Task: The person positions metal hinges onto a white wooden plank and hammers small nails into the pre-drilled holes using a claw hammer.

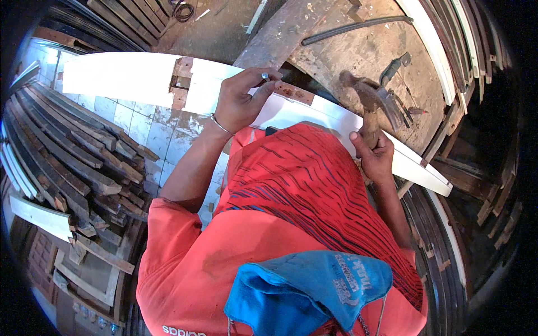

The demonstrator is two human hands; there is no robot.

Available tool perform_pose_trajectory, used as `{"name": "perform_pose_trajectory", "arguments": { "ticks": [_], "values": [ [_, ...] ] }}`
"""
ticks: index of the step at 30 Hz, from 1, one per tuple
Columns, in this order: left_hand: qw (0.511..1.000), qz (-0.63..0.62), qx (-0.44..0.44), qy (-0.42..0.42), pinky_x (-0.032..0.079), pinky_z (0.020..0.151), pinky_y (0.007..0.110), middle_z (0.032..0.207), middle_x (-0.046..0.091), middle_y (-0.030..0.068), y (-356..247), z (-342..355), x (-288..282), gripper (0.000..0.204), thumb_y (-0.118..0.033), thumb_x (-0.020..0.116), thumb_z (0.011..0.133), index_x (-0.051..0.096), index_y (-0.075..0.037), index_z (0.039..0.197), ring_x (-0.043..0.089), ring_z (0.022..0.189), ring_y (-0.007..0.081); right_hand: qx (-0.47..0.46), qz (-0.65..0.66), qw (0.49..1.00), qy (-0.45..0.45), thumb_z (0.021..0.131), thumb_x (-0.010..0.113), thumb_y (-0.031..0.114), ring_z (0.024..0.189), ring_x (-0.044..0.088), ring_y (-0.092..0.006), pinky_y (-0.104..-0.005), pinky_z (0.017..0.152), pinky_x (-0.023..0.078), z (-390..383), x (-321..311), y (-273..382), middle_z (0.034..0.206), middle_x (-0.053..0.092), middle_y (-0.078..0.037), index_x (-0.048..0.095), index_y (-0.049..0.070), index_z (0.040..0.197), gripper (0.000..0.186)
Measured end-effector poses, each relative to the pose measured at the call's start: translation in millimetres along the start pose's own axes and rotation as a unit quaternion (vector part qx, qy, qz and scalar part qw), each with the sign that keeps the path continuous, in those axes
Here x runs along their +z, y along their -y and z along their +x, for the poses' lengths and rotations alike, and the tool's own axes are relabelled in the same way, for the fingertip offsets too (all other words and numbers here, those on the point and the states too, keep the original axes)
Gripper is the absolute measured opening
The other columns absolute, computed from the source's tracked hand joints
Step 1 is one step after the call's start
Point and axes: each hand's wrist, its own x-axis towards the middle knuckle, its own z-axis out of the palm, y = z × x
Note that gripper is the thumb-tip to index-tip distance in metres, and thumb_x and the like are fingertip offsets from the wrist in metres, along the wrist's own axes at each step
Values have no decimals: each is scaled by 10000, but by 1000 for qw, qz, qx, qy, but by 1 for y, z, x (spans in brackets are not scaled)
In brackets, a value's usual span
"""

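Note:
A long white board (pixel 115 75) lies across the workbench in front of me, with a recessed brown cutout (pixel 180 83) toward its left and a brown recessed strip (pixel 298 95) near its middle. My left hand (pixel 240 99) rests over the board beside that strip, pinching a short metal rod (pixel 265 77), whose lower part is hidden by my fingers. My right hand (pixel 373 155) grips the wooden handle of a hammer (pixel 367 95), its metal head raised over the bench at the board's far side.
The worn wooden bench (pixel 330 59) holds a long dark bar (pixel 356 31) and a black-handled tool (pixel 392 70). Stacked timber strips (pixel 84 151) fill the left side over a tiled floor (pixel 134 126); more long boards (pixel 443 50) lean at the right.

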Motion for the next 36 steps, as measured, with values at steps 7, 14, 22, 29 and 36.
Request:
{"name": "perform_pose_trajectory", "arguments": {
  "ticks": [7,14,22,29,36],
  "values": [
    [987,-56,-146,-32,555,699,276,876,737,102,7,-7,13,133,-93,705,936,707,27,991,684,753,123,-123,46,991,10,897,797,199,635,532,-60,-243,566,432,-8,-9,43,723,602,30,645,31,895,226],
    [934,-274,-183,-138,549,746,269,938,730,96,1,-3,46,171,-110,633,1002,651,47,1065,676,835,130,-149,61,986,-36,911,780,195,634,531,-57,-236,563,426,-21,-22,39,726,604,14,648,31,915,210],
    [981,-120,-149,25,524,719,250,944,730,81,-4,3,44,200,-116,688,961,697,32,1095,659,782,100,-128,152,977,-79,928,767,232,613,529,-62,-240,542,414,-32,-28,2,727,607,12,640,31,933,238],
    [996,22,12,88,564,752,293,974,739,101,0,-1,59,173,-90,673,958,705,13,1093,715,871,151,-110,148,981,-67,929,762,229,606,523,-65,-239,551,415,-46,-28,-14,737,599,10,647,27,980,237],
    [993,56,9,99,563,726,307,954,733,130,7,5,62,158,-107,706,935,731,-12,1059,714,820,189,-140,75,986,46,983,673,308,647,527,-72,-246,585,425,-55,-34,34,796,596,-3,598,-15,1207,400]
  ]
}}
